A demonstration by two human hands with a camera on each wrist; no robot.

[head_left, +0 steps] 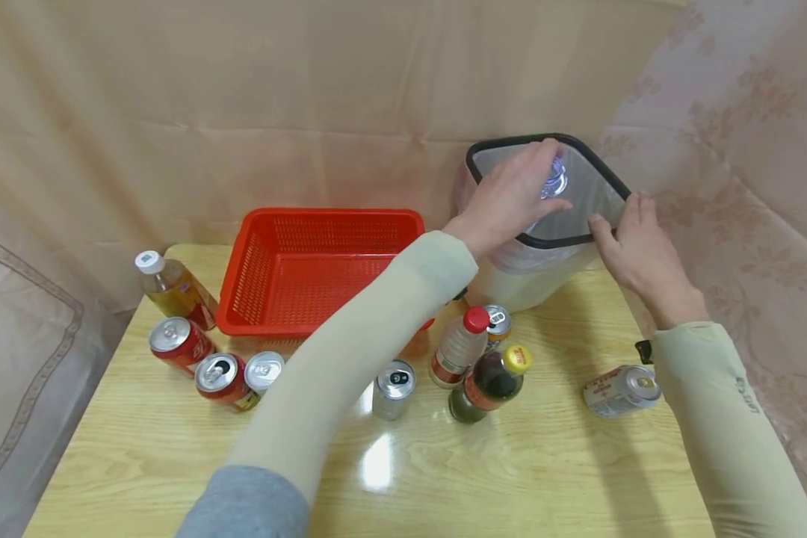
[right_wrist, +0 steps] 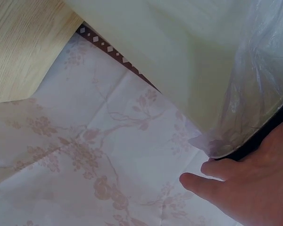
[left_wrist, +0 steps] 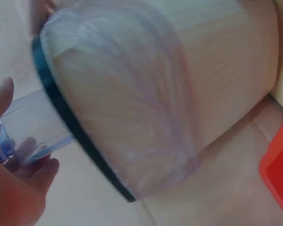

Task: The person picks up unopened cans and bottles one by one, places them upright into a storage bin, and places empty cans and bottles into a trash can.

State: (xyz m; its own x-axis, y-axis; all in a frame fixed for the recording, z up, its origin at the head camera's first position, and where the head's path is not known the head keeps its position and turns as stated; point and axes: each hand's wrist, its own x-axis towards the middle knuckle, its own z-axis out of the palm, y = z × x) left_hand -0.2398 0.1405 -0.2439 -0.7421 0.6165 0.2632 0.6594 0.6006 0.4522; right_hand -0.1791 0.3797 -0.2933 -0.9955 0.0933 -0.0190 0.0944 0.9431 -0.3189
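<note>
A clear plastic bottle [left_wrist: 42, 117] with a blue part near the palm is partly inside the bin's mouth, lying between the thumb and fingers of my left hand [head_left: 514, 190]. That hand reaches over the bin with thumb and fingers spread apart; the thumb stands off the bottle in the head view. My right hand [head_left: 645, 250] grips the black rim [head_left: 608, 175] of the trash bin [head_left: 511, 280] at its near right corner. The bin is pale, lined with a clear bag, and tilted.
A red plastic basket [head_left: 316, 299] sits left of the bin. Left of it stand a tea-coloured bottle [head_left: 181, 291] and several cans [head_left: 181, 344]. Nearer me are a silver can [head_left: 393, 392], a red-capped bottle [head_left: 457, 351], a yellow-capped bottle [head_left: 487, 388] and an orange can [head_left: 498, 325]. Another can [head_left: 622, 392] is at right.
</note>
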